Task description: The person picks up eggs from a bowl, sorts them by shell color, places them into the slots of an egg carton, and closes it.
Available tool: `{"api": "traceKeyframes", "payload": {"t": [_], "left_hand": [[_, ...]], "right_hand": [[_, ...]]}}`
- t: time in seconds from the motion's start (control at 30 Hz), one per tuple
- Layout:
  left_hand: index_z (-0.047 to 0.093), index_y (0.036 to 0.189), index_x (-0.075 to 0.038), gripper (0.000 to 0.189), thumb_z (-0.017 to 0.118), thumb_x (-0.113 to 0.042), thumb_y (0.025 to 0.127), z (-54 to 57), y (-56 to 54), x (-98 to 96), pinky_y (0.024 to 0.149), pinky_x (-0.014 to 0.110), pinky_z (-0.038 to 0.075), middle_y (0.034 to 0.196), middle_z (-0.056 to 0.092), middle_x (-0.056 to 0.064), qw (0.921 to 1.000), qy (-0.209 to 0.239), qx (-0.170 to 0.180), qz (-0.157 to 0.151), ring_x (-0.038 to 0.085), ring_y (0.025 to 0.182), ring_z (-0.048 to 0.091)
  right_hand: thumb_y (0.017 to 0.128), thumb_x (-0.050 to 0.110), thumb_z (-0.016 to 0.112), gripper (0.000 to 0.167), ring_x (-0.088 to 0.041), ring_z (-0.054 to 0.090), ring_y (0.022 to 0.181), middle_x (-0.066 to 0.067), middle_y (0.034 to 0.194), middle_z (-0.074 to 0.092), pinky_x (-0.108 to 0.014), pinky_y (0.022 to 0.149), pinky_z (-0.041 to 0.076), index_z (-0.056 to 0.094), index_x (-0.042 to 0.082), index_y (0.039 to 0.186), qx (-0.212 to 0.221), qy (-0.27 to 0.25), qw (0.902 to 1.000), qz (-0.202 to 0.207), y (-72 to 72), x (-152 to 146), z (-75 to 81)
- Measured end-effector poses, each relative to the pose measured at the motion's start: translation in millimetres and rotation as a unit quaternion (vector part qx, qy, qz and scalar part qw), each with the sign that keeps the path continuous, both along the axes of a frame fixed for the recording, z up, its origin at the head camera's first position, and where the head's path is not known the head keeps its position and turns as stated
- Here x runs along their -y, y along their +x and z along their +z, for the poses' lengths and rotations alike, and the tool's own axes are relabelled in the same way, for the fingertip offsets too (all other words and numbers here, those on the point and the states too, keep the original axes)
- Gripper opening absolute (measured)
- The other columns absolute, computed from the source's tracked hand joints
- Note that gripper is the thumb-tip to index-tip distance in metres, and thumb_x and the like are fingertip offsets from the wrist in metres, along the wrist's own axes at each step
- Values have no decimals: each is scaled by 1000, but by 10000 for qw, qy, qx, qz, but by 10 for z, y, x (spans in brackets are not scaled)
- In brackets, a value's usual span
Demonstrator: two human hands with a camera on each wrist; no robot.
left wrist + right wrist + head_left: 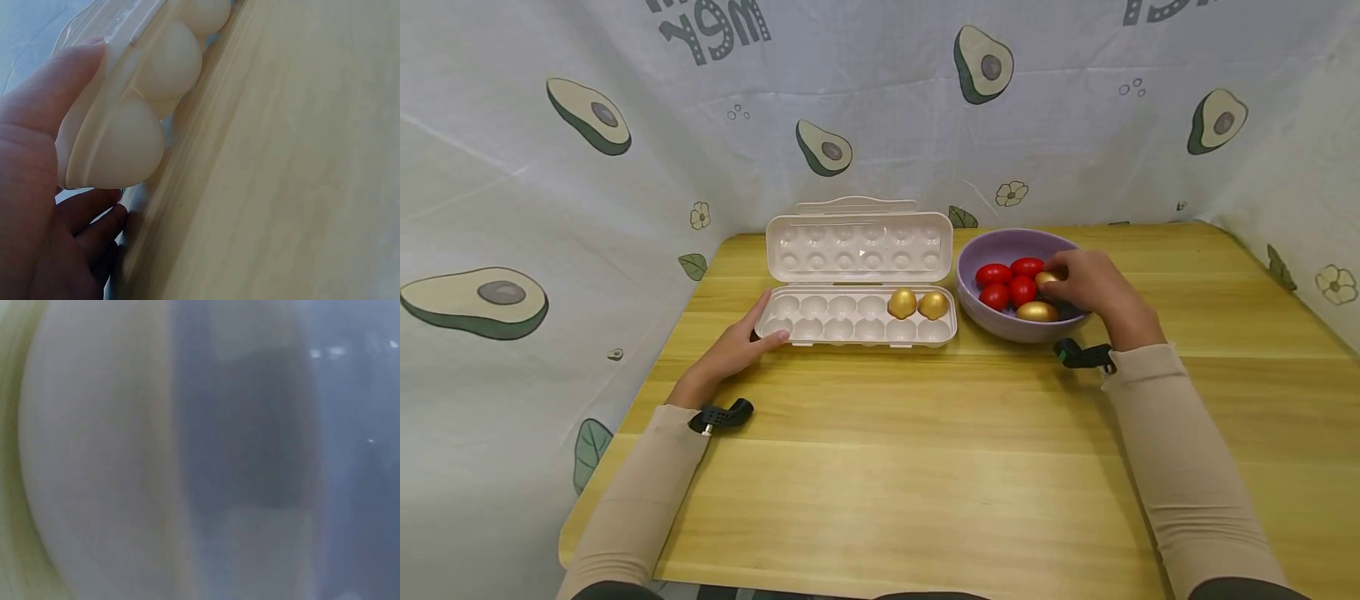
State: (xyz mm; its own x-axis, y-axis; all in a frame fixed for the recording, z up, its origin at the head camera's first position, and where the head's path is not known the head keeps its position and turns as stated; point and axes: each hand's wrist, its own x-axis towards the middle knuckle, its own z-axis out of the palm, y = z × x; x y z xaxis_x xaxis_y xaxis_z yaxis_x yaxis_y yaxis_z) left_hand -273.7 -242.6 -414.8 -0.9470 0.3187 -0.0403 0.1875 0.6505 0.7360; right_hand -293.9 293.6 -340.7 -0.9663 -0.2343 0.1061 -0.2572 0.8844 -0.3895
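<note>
A pale plastic egg box [808, 332] lies with its lid [859, 250] raised behind it. Two golden eggs [917, 304] sit in its back row at the right end. My left hand [733, 340] grips the box's left end; in the left wrist view the thumb [75, 72] lies over the rim and the other fingers [94, 222] bend beneath. Over the right side of a purple bowl [1018, 332], my right hand [1093, 283] pinches a golden egg [1044, 279]. Several red eggs [1022, 290] and another golden egg [1037, 312] lie inside. The right wrist view shows only the blurred bowl wall [94, 450].
Both the box and the bowl stand toward the back of the wooden table [895, 467], close together. Behind and beside the table hangs a pale cloth [895, 108] printed with avocados. A small black device [722, 415] is strapped at each wrist.
</note>
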Motion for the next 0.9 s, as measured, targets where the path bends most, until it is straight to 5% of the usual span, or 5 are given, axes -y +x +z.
{"api": "traceKeyframes", "payload": {"t": [0.3,0.9], "left_hand": [[-2,156,-27,90,56,-54,92,7,-1,1,114,55,15,160,10,13,10000,-13,20,20,36,145,14],[-2,156,-27,91,56,-54,92,15,4,-3,115,55,14,160,9,13,10000,-37,50,39,35,145,14]], "right_hand": [[90,15,67,36,-44,50,105,-30,114,59,-59,94,40,62,-10,115,308,-302,9991,-40,17,-19,33],[90,19,68,37,-40,52,103,-28,116,59,-57,90,46,62,-5,118,222,-473,9985,-152,31,-36,42]]}}
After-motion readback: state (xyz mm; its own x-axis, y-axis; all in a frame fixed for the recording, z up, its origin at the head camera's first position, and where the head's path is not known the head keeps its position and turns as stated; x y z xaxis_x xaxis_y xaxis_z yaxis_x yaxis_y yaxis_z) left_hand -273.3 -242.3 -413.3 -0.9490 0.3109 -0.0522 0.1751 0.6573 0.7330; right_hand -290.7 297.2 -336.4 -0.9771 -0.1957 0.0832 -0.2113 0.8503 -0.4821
